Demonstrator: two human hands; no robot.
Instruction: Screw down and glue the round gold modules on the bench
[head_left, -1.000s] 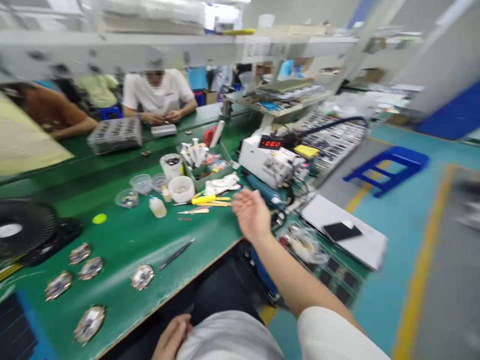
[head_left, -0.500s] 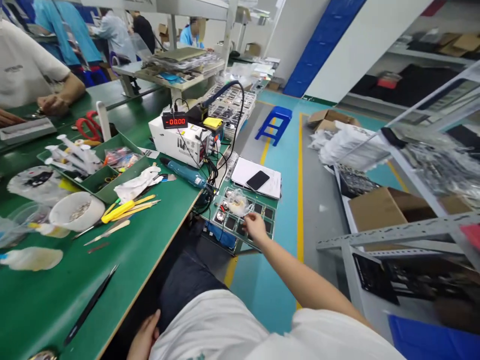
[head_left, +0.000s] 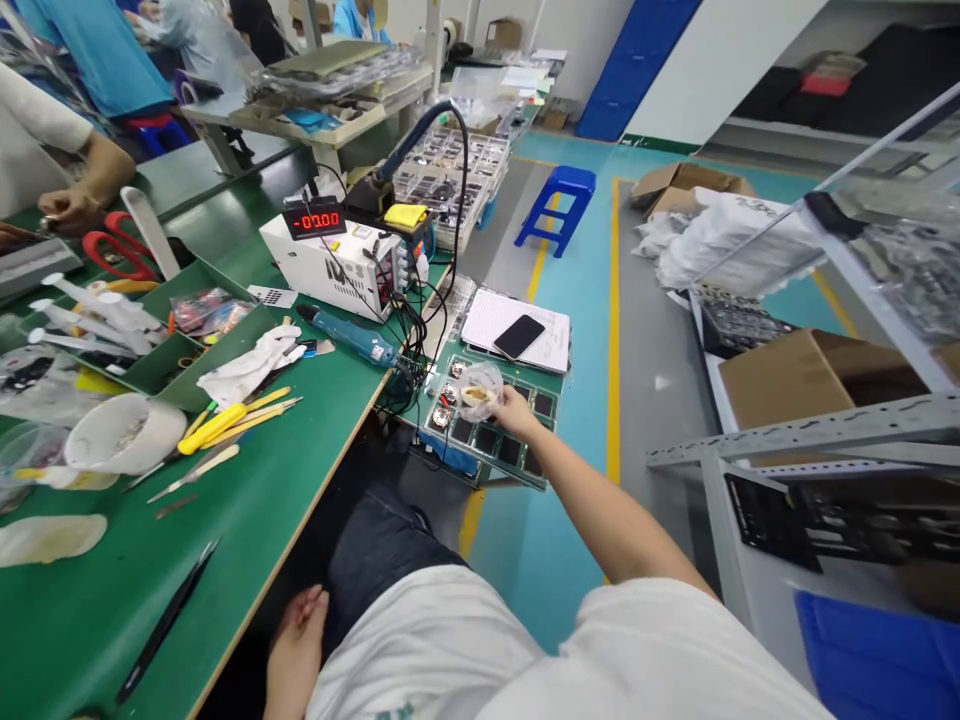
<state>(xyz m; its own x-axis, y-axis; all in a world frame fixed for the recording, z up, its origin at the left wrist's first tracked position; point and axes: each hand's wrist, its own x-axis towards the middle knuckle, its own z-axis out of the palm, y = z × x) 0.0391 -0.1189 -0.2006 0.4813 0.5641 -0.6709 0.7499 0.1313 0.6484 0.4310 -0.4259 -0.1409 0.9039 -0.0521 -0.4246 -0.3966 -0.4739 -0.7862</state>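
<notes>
My right hand (head_left: 514,412) is closed on the edge of a small clear plastic bag (head_left: 481,390) with something yellowish inside. The bag is over a clear tray (head_left: 551,426) whose compartments hold dark square parts and round metal watch-like parts. Beyond the tray a black phone (head_left: 519,337) rests on a lined paper pad (head_left: 480,322). Down by my lap, below the bench edge, my left hand (head_left: 300,622) lies with loosely curled fingers and nothing visible in it.
On the green bench (head_left: 247,500) lie black tweezers (head_left: 166,622), yellow-handled tools (head_left: 214,428), a white tub (head_left: 126,432) and a teal electric screwdriver (head_left: 349,335). A white power unit (head_left: 337,265) trails cables by the bench edge. A blue stool (head_left: 559,205) and metal shelving (head_left: 795,432) stand to the right.
My right hand has taken hold of the plastic bag and now holds it up a little, its shape changed. The view has shifted slightly. My left hand stays by my lap.
</notes>
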